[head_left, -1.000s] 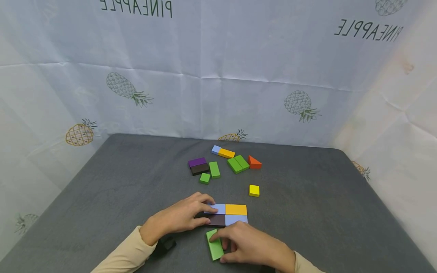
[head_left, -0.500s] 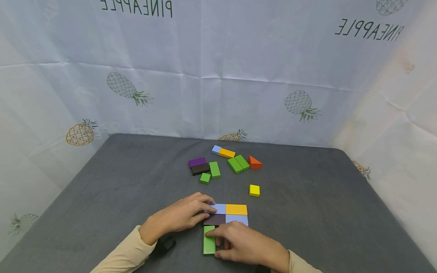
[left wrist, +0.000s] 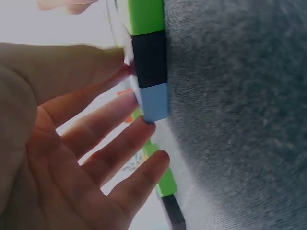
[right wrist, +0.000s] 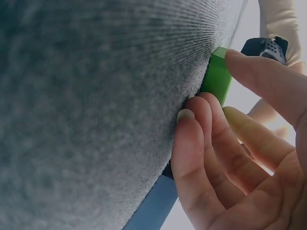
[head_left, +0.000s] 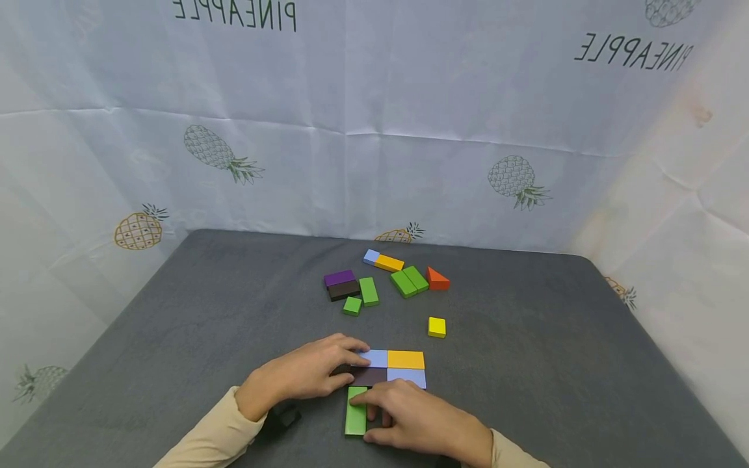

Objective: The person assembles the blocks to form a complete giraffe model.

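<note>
On the left, the left hand (head_left: 304,374) has an open, loose grip, its fingers resting on a blue block (head_left: 380,358) and its thumb by a dark block (head_left: 371,377); the long green block (head_left: 355,419) lies flat on the gray surface (head_left: 538,370), just beside the dark block on the near side; then come an orange block (head_left: 406,359) and a light blue block (head_left: 407,375); the right hand (head_left: 424,416) pinches the long green block; a small yellow block (head_left: 436,327) sits farther back.
</note>
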A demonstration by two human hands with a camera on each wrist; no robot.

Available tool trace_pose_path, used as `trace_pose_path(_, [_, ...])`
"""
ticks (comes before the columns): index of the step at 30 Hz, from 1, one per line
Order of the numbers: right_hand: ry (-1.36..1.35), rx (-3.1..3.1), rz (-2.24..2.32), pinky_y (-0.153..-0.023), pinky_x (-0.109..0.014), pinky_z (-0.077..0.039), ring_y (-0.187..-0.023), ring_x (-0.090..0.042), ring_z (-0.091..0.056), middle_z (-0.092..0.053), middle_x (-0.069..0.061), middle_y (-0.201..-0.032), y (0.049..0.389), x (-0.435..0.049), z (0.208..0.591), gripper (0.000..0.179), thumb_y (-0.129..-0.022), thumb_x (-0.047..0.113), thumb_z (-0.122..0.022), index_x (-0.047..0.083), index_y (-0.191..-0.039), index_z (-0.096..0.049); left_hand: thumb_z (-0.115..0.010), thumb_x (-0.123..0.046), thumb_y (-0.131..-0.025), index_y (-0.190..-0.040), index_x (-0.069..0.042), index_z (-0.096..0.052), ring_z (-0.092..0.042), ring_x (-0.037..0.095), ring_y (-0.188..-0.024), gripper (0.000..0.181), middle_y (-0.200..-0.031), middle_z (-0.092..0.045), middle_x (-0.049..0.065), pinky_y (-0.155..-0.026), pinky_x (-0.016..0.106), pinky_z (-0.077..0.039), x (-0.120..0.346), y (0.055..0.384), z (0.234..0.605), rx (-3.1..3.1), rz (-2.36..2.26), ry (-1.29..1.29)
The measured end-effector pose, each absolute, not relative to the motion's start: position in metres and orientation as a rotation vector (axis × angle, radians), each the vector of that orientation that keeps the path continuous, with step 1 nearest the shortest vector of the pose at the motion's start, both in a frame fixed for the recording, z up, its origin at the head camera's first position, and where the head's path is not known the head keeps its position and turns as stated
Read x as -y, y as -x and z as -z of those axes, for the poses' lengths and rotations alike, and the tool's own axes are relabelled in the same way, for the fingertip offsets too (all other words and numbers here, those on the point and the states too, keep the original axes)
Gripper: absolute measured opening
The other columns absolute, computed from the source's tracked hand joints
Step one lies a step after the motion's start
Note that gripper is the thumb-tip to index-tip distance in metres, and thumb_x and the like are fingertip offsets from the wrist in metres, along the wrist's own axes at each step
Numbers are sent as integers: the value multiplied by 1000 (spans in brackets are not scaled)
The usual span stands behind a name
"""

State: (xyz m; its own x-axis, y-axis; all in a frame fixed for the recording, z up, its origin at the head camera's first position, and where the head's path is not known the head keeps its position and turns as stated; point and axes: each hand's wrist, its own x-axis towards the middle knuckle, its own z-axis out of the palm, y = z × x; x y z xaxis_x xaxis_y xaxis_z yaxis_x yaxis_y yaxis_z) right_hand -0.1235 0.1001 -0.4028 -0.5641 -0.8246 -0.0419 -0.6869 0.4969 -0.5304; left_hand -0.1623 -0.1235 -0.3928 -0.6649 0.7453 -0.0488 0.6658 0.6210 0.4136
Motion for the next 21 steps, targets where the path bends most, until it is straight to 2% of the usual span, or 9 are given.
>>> trace_pose_path(7, [1212, -2457, 677, -69, -9, -46, -76, 11, -52, -63, 16, -93, 125, -108, 399, 33, -89, 24, -76, 16, -120, -68, -71, -24, -92, -131, -16, -66, -51, 19, -133, 40, -145, -53, 0, -104, 41, -48, 122, 156, 385, -2626, -472, -1124])
trace_pose_path(15, [1068, -2506, 717, -66, -13, -47, -71, 9, -52, -62, 16, -88, 132, -125, 387, 31, -88, 23, -77, 17, -117, -69, -78, -34, -85, -128, -17, -69, -52, 17, -127, 47, -139, -56, 1, -100, 35, -50, 120, 152, 386, -2653, -441, -1187])
trace_pose_path(21, [1094, -2581, 774, -66, -14, -48, -72, 7, -53, -65, 12, -87, 139, -135, 381, 28, -89, 22, -76, 15, -115, -70, -79, -39, -83, -127, -17, -69, -50, 14, -127, 50, -137, -56, -1, -103, 35, -49, 120, 152, 392, -2666, -432, -1197])
